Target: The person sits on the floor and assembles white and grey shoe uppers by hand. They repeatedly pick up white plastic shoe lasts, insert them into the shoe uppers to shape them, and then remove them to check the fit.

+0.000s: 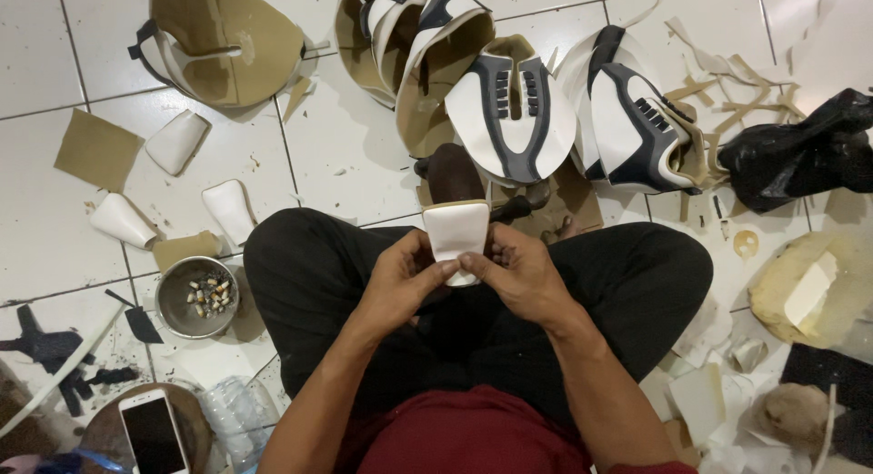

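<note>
The person sat cross-legged on the white tiled floor, both hands raised over the lap. The left hand and the right hand met on a white shoe piece, a tapered panel of stiff sheet with a tan edge along its top. Fingers of both hands were closed on the piece's lower, narrower end, thumbs pressed against its face from either side; neither hand was released, and neither held anything else. The piece stood roughly upright between the hands, its long axis running away from the body, broad end farthest from the person. Both hands were equally near to it, the left gripping from the left edge and the right from the right edge. Behind the piece, just beyond the knees, a dark rounded form stood on the floor; its nature could not be determined. Further out lay a row of white and navy shoe uppers, and a tan upper to the far left. Loose white cut pieces and a tan card square lay on the tiles at the left, near a metal bowl holding cigarette ends. A phone rested at lower left, and a black plastic bag at the right.
</note>
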